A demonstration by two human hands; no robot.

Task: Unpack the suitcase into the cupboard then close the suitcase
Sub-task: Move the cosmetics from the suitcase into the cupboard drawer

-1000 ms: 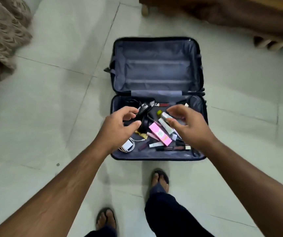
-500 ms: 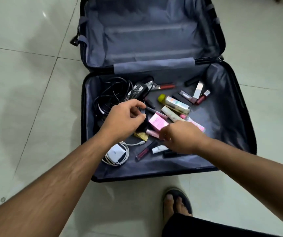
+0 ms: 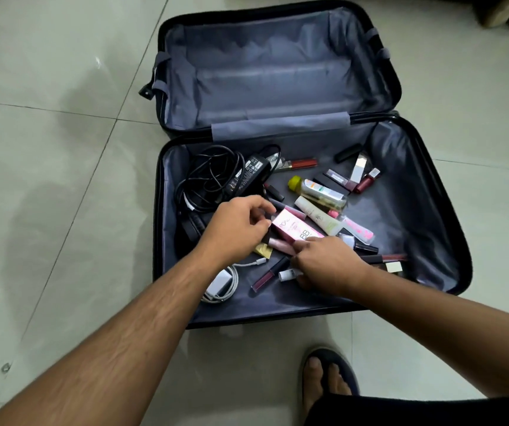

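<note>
Both hands have dropped lower into the suitcase (image 3: 425, 167) since the earlier frame, and the view has closed in on its near half. That case lies open on the tiled floor (image 3: 47, 149), its far half bare grey lining, its near half strewn with small things.

At this moment the left hand (image 3: 234, 230) sits with fingers curled at the left end of the pink box (image 3: 293, 227), thumb and forefinger closing as if to pinch it; whether they already grip it I cannot tell. Just beside it on the near side, the right hand (image 3: 330, 264) lies knuckles up over the lip gloss tubes (image 3: 281, 245), fingers bent down among them; what it holds, if anything, is hidden under the hand.

As for handling, the pink box looks like thin card, light and easily crushed, so it is best taken across its long edges rather than squeezed at the flat faces. Smooth and round, the gloss tubes will likely roll or slip, and gathering several in a closed fist should suit them. Toward the far side, the small bottle with the yellow cap (image 3: 317, 192) and the cream tube (image 3: 317, 218) are soft-sided and light.

Far left, the black charger brick (image 3: 253, 172) with its tangled cable (image 3: 213, 179) is the heaviest piece; lifting the brick and bunching the cable together should stop it dragging other things. Against the near left wall rests the white charger (image 3: 221, 284) with its coiled cord.

No cupboard is in view.
</note>
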